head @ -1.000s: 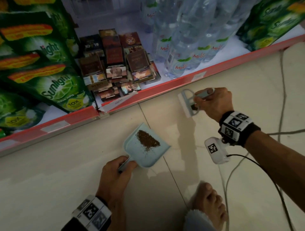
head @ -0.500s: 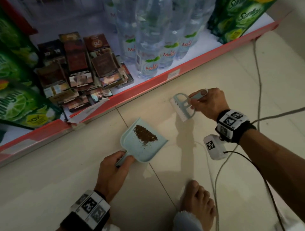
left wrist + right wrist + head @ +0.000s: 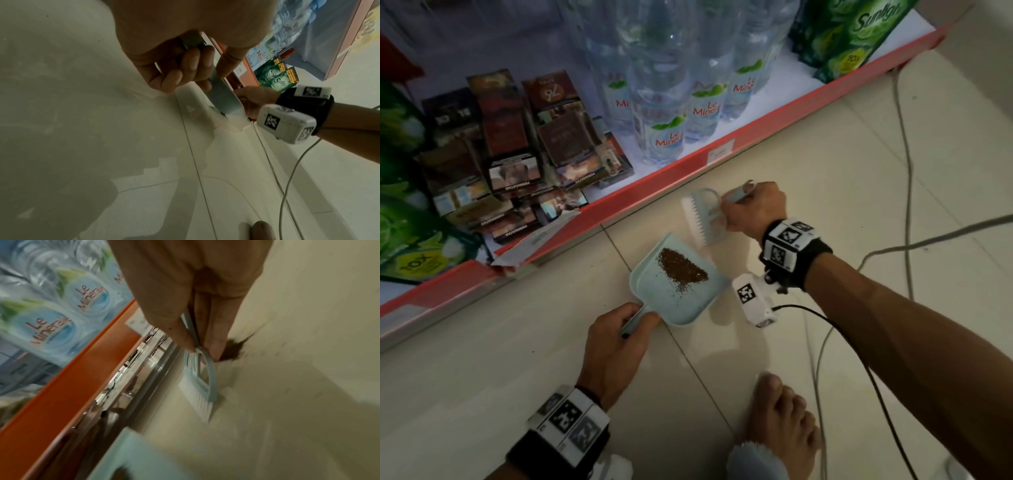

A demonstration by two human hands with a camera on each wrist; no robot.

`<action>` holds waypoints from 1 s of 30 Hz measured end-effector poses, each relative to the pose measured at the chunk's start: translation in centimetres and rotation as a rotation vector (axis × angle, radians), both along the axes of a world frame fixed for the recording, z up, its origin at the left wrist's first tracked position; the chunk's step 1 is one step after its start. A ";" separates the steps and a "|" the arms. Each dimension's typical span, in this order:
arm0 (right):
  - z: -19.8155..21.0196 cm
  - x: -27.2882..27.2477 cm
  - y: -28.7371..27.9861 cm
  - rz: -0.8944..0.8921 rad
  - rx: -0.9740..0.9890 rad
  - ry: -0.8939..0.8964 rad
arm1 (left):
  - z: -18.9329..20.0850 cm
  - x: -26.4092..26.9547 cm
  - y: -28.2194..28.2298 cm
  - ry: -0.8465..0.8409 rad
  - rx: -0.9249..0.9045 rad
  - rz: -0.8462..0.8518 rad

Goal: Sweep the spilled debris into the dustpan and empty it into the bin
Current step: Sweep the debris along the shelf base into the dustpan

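A pale blue dustpan (image 3: 654, 294) rests on the tiled floor with a heap of brown debris (image 3: 681, 267) in it. My left hand (image 3: 616, 342) grips its handle; the left wrist view shows my fingers (image 3: 185, 71) curled round the handle, above the dustpan (image 3: 224, 99). My right hand (image 3: 753, 212) holds the handle of a small pale blue brush (image 3: 702, 219), its white bristles just beyond the pan's mouth. In the right wrist view the brush (image 3: 201, 382) hangs from my fingers (image 3: 213, 331) close to the floor, and the dustpan (image 3: 148, 456) shows blurred at the bottom. No bin is in view.
A low shelf with a red front edge (image 3: 654, 181) runs along the floor, holding water bottles (image 3: 667, 113), cigarette packs (image 3: 517, 161) and green detergent pouches (image 3: 849, 37). White cables (image 3: 904, 144) trail over the tiles at right. A bare foot (image 3: 784, 421) rests near the bottom.
My view has swung right along the shelf. The brush has tilted and come nearer the dustpan's mouth. The dustpan stays in my left hand with the debris in it.
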State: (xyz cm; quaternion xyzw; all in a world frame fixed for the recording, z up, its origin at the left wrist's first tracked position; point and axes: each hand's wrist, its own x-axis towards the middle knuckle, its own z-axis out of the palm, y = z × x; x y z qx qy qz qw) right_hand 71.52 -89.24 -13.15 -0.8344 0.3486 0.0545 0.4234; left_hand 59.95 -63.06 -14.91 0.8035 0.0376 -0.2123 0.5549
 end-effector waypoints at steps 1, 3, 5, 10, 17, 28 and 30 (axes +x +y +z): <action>0.1 -0.4 -1.2 -0.002 -0.090 0.017 | 0.0 0.0 0.0 0.001 -0.002 0.005; 0.4 -0.9 -3.5 -0.055 -0.116 0.034 | 0.0 0.1 0.0 0.005 -0.003 0.009; 1.2 -1.2 -4.9 -0.138 0.064 -0.002 | 0.1 0.1 -0.1 0.005 -0.003 0.002; 4.9 -0.7 -7.4 -0.134 0.160 -0.228 | 0.2 0.1 -0.6 -0.016 -0.024 -0.054; 4.6 1.0 -8.2 0.285 -0.661 -0.052 | 0.3 0.7 -1.3 0.010 -0.030 -0.053; 2.8 -4.4 -7.3 0.920 -0.549 -0.236 | 0.2 0.9 -0.8 -0.003 -0.019 -0.030; 3.3 -5.1 -8.0 0.916 -0.540 -0.328 | 0.2 0.9 -0.8 -0.004 -0.012 -0.029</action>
